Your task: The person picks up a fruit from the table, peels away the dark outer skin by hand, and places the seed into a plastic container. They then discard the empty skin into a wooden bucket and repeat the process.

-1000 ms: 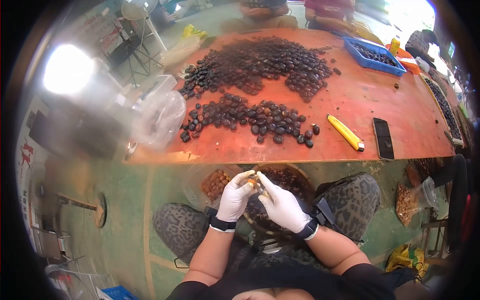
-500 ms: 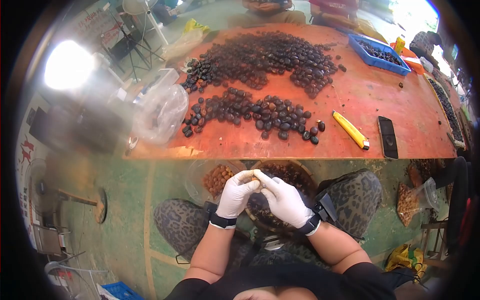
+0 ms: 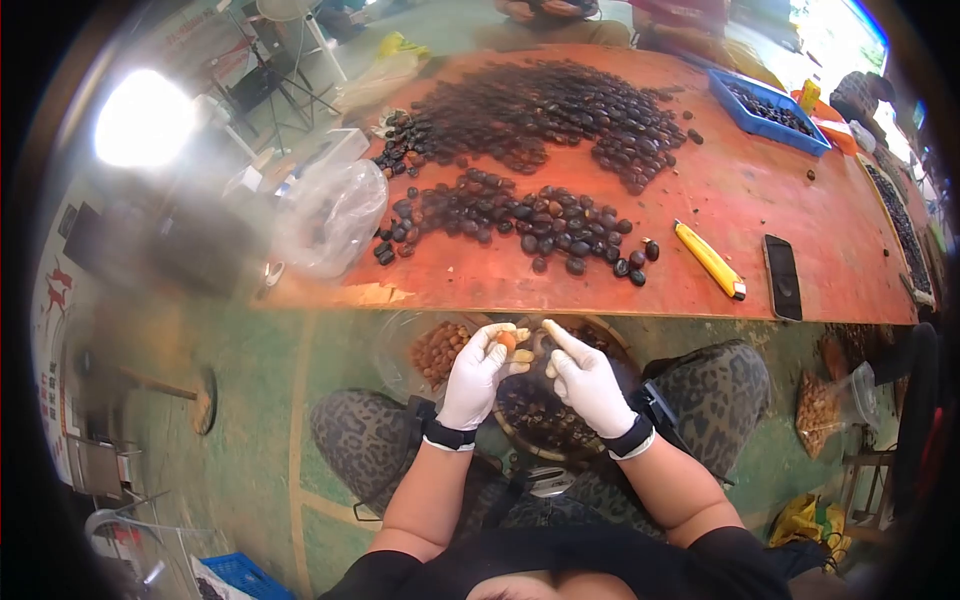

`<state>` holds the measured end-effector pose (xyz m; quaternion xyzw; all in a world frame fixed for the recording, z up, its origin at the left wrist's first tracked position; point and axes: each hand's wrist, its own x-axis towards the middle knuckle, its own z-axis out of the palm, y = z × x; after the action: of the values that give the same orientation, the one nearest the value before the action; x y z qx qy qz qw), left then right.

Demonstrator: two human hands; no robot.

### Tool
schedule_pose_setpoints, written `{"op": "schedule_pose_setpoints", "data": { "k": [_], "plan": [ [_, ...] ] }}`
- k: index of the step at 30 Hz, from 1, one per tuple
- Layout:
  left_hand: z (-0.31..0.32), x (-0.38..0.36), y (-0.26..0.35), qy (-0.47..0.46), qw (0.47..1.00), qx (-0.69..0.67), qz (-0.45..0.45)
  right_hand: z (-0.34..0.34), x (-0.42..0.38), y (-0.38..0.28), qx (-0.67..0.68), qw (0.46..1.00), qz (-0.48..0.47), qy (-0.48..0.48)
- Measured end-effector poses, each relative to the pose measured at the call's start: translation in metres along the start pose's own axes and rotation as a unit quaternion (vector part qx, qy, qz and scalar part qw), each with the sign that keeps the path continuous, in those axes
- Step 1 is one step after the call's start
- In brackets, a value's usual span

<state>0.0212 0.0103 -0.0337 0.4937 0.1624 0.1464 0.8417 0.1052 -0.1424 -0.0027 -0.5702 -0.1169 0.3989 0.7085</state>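
Observation:
My left hand, in a white glove, pinches a small orange-brown peeled nut between thumb and fingertips. A short gap separates it from my right hand, also gloved. The right forefinger is stretched out and apart from the thumb, and I see nothing clearly held there. Beneath the hands, between the knees, sits a round basket with dark shell scraps in it. Left of it, partly behind my left hand, is a clear plastic tub of peeled brown nuts.
Dark unpeeled nuts lie heaped on the red table. A yellow utility knife and a phone lie near its front edge. At the back right stands a blue tray of dark nuts; at left, a plastic bag. Other people sit opposite.
My hands were together over a small thing; now they have moved apart, and the orange-brown nut shows in my left hand. The camera view has shifted slightly.

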Motion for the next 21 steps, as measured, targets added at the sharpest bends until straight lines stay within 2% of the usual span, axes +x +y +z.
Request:
{"op": "schedule_pose_setpoints", "data": {
  "k": [3, 6, 7, 10, 11, 14, 15, 16, 18, 21],
  "plan": [
    [0.0, -0.003, 0.012, 0.01, 0.999, -0.03, -0.014, -0.008, 0.003, 0.002, -0.063, 0.998, -0.016, 0.009],
    [-0.007, 0.003, 0.015, 0.0, 0.997, 0.068, 0.03, -0.012, 0.006, 0.011, -0.28, 0.952, -0.125, 0.02],
    [-0.005, 0.003, 0.019, 0.033, 0.995, 0.088, 0.033, -0.013, 0.006, 0.014, -0.31, 0.942, -0.13, 0.025],
    [-0.008, 0.002, 0.038, 0.055, 0.988, 0.138, 0.03, -0.015, 0.006, 0.018, -0.333, 0.928, -0.165, 0.007],
    [-0.014, 0.003, 0.044, 0.075, 0.976, 0.203, 0.025, -0.017, 0.008, 0.022, -0.339, 0.921, -0.19, 0.009],
    [-0.043, 0.0, 0.052, 0.16, 0.877, 0.452, 0.035, -0.013, 0.0, 0.003, -0.394, 0.906, -0.149, 0.026],
    [-0.04, -0.005, 0.063, 0.205, 0.776, 0.591, 0.085, -0.015, 0.003, 0.01, -0.406, 0.886, -0.222, 0.042],
    [-0.053, -0.005, 0.06, 0.219, 0.724, 0.646, 0.105, -0.017, 0.004, 0.014, -0.401, 0.887, -0.224, 0.042],
    [-0.055, -0.007, 0.068, 0.233, 0.705, 0.668, 0.048, -0.017, 0.003, 0.013, -0.392, 0.89, -0.228, 0.044],
    [-0.039, -0.006, 0.077, 0.132, 0.876, 0.463, 0.019, -0.011, -0.004, -0.003, -0.398, 0.905, -0.146, 0.032]
  ]
}}
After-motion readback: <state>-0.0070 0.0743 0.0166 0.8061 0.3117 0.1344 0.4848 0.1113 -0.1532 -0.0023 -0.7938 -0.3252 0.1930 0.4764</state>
